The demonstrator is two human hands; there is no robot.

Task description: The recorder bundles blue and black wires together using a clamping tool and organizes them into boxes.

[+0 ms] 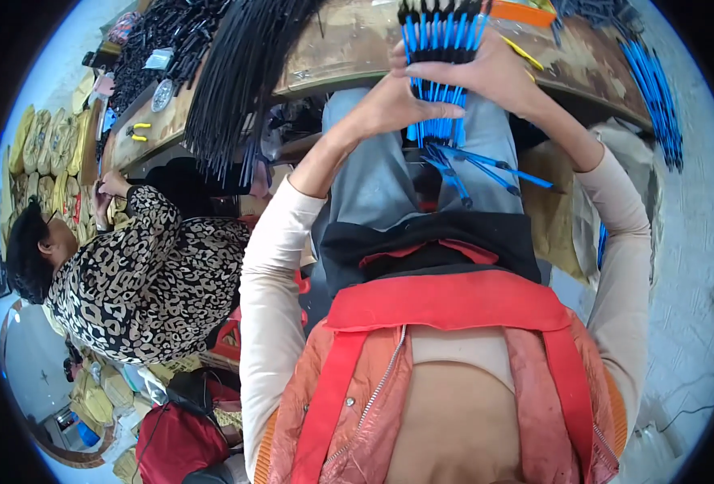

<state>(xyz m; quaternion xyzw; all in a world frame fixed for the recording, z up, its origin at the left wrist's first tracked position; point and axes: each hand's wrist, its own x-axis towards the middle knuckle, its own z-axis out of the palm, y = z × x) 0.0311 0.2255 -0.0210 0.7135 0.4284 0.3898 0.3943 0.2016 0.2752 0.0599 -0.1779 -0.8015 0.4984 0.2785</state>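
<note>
A bundle of thin blue sticks (441, 93) with black ends is held by both hands, at the near edge of the tabletop (337, 48) and above the legs of the blue-grey trousers (373, 173). The left hand (399, 101) is wrapped around the bundle from the left, with its thumb laid across the front. The right hand (494, 77) is wrapped around it from the right, a bit higher up. Whether the tabletop is touched by the bundle cannot be told. Just below the bundle, a few loose blue sticks (498, 166) are spread out like a fan above the lap.

To the left of the hands, a big bunch of long black sticks (240, 89) is hung over the near edge. Near the left end, pliers with yellow handles (141, 126) are seen near the edge, with a round dish (162, 95) and a heap of small black parts (171, 52) farther back. An orange tray (526, 11) is set past the right hand, toward the far edge. More blue sticks (653, 101) are stuck out over the right end. At the left, a spotted top (151, 274) is worn by another person.
</note>
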